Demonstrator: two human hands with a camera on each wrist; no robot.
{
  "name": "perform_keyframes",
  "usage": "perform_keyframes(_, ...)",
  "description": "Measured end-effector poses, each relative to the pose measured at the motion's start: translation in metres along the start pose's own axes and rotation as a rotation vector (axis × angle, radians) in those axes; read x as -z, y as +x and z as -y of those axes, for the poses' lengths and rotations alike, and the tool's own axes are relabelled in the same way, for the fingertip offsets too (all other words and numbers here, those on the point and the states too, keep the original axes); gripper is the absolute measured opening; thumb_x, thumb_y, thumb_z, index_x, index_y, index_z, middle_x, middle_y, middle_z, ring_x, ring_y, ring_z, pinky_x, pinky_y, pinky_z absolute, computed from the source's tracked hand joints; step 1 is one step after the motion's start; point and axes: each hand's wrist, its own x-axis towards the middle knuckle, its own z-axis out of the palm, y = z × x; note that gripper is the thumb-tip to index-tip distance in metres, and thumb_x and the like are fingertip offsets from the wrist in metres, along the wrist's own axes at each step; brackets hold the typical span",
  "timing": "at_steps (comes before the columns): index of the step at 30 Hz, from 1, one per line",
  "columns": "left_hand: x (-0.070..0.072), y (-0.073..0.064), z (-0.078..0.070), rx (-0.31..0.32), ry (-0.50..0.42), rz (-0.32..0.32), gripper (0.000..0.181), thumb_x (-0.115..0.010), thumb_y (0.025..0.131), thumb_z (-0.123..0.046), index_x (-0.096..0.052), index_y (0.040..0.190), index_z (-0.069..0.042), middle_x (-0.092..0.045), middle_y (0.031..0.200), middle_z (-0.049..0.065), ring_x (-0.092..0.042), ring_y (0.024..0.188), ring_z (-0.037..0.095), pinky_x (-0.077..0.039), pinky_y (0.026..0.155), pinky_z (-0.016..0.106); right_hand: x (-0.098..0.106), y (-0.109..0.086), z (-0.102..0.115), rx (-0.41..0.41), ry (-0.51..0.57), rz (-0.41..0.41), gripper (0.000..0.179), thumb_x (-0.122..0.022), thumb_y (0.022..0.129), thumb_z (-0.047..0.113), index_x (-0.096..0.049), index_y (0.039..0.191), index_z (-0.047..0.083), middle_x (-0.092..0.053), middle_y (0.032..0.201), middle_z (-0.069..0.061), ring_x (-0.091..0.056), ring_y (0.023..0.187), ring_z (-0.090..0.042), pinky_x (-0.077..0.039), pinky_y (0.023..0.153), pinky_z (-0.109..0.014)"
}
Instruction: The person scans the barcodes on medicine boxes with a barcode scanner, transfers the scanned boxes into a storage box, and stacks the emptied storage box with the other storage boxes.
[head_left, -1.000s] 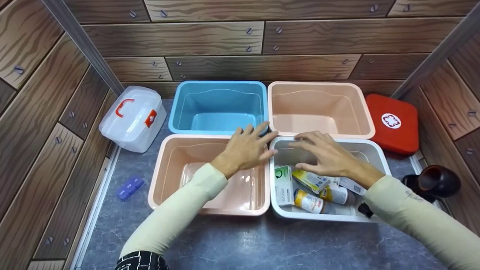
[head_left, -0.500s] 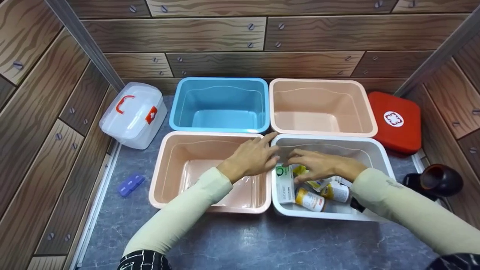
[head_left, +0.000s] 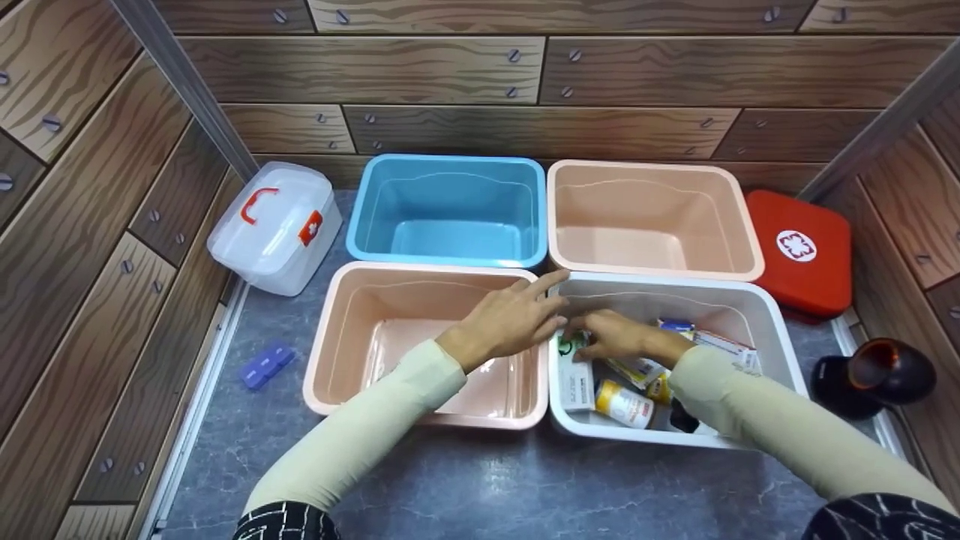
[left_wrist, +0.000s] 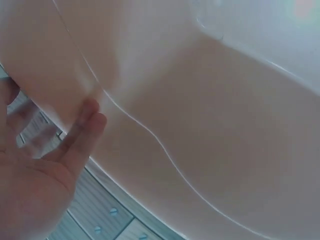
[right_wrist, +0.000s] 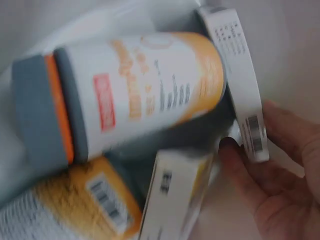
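My right hand (head_left: 611, 334) reaches down into the grey-white bin (head_left: 787, 375). Its thumb and fingers straddle one end of a slim white-and-green medicine box (right_wrist: 240, 85), pinching it by the bin's left wall. Beside that box lies a white pill bottle with an orange-yellow label (right_wrist: 150, 85), on its side. A yellow-and-white box (right_wrist: 172, 195) and another yellow-labelled bottle (right_wrist: 95, 200) are close by. Over the right part of the front peach bin (head_left: 319, 360), my left hand (head_left: 502, 322) hovers with fingers extended toward the shared rims, holding nothing.
Behind stand a blue bin (head_left: 450, 240) and another peach bin (head_left: 652, 247). A clear first-aid box (head_left: 277, 225) and purple pill organizer (head_left: 268, 366) sit at left. At right are a red first-aid case (head_left: 806, 281) and a dark brown glossy object (head_left: 892, 371).
My right hand has moved down and left in the grey-white bin, closing around the white-and-green box. My left hand has shifted slightly right and lower, away from the blue bin.
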Motion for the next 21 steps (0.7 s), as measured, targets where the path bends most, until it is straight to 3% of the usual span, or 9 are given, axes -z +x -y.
perform_keyframes(6, -0.001, 0.0, 0.002, -0.048, 0.011, -0.041, 0.034, -0.05, 0.116, -0.04, -0.073, 0.136, -0.024, -0.048, 0.171, 0.001, -0.073, 0.126, 0.029, -0.065, 0.092, 0.044, 0.044, -0.001, 0.07, -0.148, 0.147, 0.139, 0.032, -0.086, 0.087, 0.013, -0.075, 0.115, 0.003, -0.078, 0.112, -0.014, -0.071, 0.099, -0.025, -0.06, 0.092, -0.046)
perform_keyframes(9, -0.002, 0.0, 0.002, -0.055, -0.006, -0.044, 0.032, -0.05, 0.116, -0.037, -0.073, 0.133, -0.024, -0.049, 0.17, 0.0, -0.074, 0.123, 0.029, -0.065, 0.089, 0.044, 0.06, -0.008, 0.088, -0.204, 0.214, 0.167, 0.036, -0.082, 0.089, 0.004, -0.069, 0.123, 0.002, -0.074, 0.12, -0.02, -0.072, 0.094, -0.024, -0.065, 0.083, -0.045)
perform_keyframes(12, -0.002, 0.0, 0.001, -0.062, -0.015, -0.053, 0.032, -0.05, 0.117, -0.036, -0.073, 0.132, -0.022, -0.052, 0.168, 0.0, -0.074, 0.121, 0.029, -0.066, 0.089, 0.044, 0.076, -0.019, 0.097, -0.209, 0.214, 0.143, 0.047, -0.078, 0.09, -0.002, -0.061, 0.133, 0.004, -0.069, 0.132, -0.024, -0.073, 0.099, -0.031, -0.066, 0.083, -0.052)
perform_keyframes(15, -0.002, -0.001, 0.001, -0.068, -0.014, -0.059, 0.033, -0.05, 0.117, -0.036, -0.073, 0.133, -0.019, -0.055, 0.165, 0.001, -0.075, 0.121, 0.029, -0.065, 0.092, 0.043, 0.095, -0.034, 0.104, -0.197, 0.166, 0.109, 0.061, -0.075, 0.087, -0.006, -0.055, 0.143, 0.007, -0.065, 0.145, -0.025, -0.069, 0.118, -0.041, -0.06, 0.099, -0.06)
perform_keyframes(18, -0.002, -0.001, 0.001, -0.071, -0.012, -0.053, 0.036, -0.05, 0.117, -0.037, -0.072, 0.136, -0.017, -0.055, 0.165, 0.002, -0.074, 0.124, 0.029, -0.065, 0.096, 0.043, 0.112, -0.05, 0.109, -0.175, 0.127, 0.068, 0.057, -0.074, 0.086, -0.007, -0.06, 0.14, 0.008, -0.069, 0.134, -0.019, -0.069, 0.115, -0.037, -0.059, 0.099, -0.056)
perform_keyframes(21, -0.002, -0.001, 0.001, -0.064, -0.013, -0.039, 0.037, -0.049, 0.117, -0.037, -0.071, 0.138, -0.016, -0.054, 0.166, 0.003, -0.072, 0.128, 0.028, -0.064, 0.1, 0.043, 0.126, -0.066, 0.112, -0.152, 0.074, -0.019, 0.036, -0.076, 0.093, -0.001, -0.071, 0.126, 0.01, -0.071, 0.112, -0.006, -0.065, 0.101, -0.021, -0.056, 0.088, -0.041)
